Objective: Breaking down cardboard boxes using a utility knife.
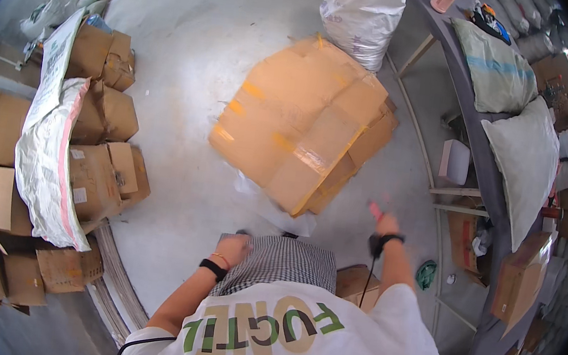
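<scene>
In front of me on the floor lies a large pile of flattened cardboard (292,114), with strips of yellow tape on it. Clear plastic (269,208) shows under its near edge. My right hand (386,225), slightly blurred, is closed around a small pink-red object (375,210) whose kind I cannot make out. It is off the cardboard's near right side, apart from it. My left hand (232,249) is by my checked black-and-white clothing (280,266), its fingers curled in. Whatever it may hold is hidden.
Cardboard boxes (96,176) are stacked at the left, partly under a white woven sack (52,156). A full white bag (362,17) stands behind the cardboard. Along the right runs a grey-topped table (449,45) with pillow-like sacks (523,161). Beside my right side sits a small box (356,286).
</scene>
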`<state>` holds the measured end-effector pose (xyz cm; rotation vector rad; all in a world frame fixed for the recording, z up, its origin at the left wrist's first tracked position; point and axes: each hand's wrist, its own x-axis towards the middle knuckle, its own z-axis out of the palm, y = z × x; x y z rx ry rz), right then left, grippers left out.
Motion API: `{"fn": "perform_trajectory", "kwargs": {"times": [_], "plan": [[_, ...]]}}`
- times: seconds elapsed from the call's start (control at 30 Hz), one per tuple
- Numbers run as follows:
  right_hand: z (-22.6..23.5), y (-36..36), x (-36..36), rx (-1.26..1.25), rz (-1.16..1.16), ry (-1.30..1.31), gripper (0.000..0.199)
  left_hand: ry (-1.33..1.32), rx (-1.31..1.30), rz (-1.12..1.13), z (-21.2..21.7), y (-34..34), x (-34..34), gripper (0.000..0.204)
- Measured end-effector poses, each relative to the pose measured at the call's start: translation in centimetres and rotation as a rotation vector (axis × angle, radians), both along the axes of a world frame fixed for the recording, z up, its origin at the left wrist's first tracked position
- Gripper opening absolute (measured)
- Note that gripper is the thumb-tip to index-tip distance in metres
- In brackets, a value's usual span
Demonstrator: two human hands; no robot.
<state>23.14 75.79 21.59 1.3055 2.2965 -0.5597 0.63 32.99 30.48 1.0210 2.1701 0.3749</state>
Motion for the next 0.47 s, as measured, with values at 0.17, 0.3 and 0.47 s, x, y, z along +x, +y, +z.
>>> {"fn": "perform_trajectory", "kwargs": {"times": [0.17, 0.3, 0.47], "plan": [[-1.2, -18.5, 5.9, -0.323, 0.23, -0.216, 0.025, 0.096, -0.087, 0.008, 1.0, -2.4, -6.9, 0.03], [-1.9, -26.9, 7.7, -0.438, -0.254, -0.221, 0.031, 0.007, -0.045, -0.249, 1.2, -0.2, -9.5, 0.032], [2.0, -30.7, 5.1, -0.196, -0.828, 0.105, 0.032, -0.097, -0.077, -0.87, -3.6, 3.6, -11.0, 0.041]]}}
